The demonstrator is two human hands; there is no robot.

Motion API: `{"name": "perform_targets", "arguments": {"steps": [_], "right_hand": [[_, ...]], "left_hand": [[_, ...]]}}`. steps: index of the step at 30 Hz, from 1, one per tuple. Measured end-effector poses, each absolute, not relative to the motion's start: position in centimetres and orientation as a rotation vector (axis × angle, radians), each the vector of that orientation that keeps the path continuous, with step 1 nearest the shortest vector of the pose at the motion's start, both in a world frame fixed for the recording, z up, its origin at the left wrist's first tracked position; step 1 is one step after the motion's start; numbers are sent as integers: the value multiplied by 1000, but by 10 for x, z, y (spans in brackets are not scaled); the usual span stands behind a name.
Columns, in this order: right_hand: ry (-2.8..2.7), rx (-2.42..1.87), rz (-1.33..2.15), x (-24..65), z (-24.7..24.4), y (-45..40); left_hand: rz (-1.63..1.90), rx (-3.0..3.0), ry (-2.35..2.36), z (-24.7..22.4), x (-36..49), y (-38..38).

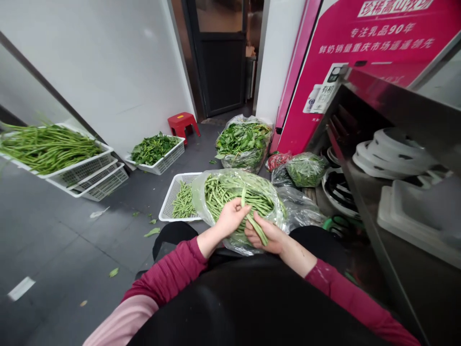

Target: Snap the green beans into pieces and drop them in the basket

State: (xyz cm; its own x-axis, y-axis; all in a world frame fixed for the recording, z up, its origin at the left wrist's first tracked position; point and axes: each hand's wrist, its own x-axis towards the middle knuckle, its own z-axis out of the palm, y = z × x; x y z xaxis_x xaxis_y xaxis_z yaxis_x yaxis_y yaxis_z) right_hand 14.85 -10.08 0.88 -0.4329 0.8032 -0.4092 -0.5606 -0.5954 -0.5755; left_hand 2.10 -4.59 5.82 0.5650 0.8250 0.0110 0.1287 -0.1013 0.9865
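Long green beans (258, 229) lie in my right hand (266, 235), its fingers wrapped round them. My left hand (232, 216) pinches a green bean (244, 196) near the tips of the right hand's fingers. Both hands are over a clear plastic bag (197, 185) full of long green beans (219, 192), which sits at my knees. Left of the bag, a white plastic basket (164, 211) holds short pieces of green bean (183, 202). The bag overlaps the basket's right side.
Stacked white baskets (104, 185) with long green stems stand at left. Beyond are a basket of leafy greens (153, 149), a red stool (183, 124) and a bag of leaves (245, 139). A metal shelf (374, 211) with white containers rises close on my right.
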Motion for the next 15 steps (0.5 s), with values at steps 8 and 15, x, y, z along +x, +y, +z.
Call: {"name": "perform_targets", "arguments": {"steps": [8,15], "right_hand": [[-513,-904,1987,144,11,-114],[-193,-1145,1696,149,-5,-105]], "left_hand": [[659,1372,764,44,15,-12],[575,2328,601,64,10,-60]]}}
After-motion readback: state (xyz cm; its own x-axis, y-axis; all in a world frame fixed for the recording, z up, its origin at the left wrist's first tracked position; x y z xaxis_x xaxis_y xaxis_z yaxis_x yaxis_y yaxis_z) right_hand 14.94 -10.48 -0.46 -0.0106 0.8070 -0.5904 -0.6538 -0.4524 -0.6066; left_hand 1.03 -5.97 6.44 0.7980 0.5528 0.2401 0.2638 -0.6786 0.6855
